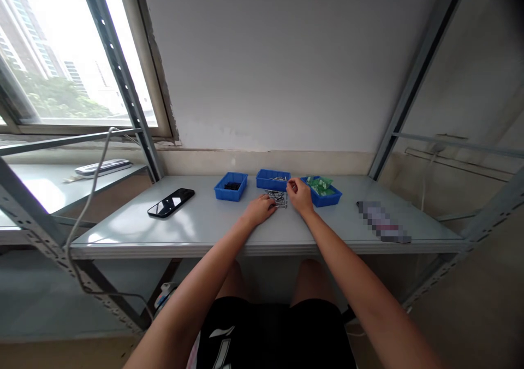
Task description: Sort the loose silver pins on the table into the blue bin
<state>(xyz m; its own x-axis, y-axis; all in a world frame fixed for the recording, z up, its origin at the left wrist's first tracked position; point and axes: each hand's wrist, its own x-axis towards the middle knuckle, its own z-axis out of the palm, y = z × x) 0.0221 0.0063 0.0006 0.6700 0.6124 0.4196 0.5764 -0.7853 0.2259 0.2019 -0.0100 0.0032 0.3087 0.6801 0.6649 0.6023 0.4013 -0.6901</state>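
Left hand [260, 209]: loosely spread, fingertips touching screws [277, 198].
Right hand [301, 194]: thumb and forefinger pinched, perhaps on one screw.
Screws: heap between both hands.
Bins [273, 184]: just beyond the fingertips.

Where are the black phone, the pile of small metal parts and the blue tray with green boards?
black phone [171, 202]: head view, screen middle.
pile of small metal parts [277, 197]: head view, pile centre.
blue tray with green boards [329, 199]: head view, front wall.

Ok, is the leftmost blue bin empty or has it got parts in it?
Not empty: the leftmost blue bin holds a small cluster of dark parts on its floor.
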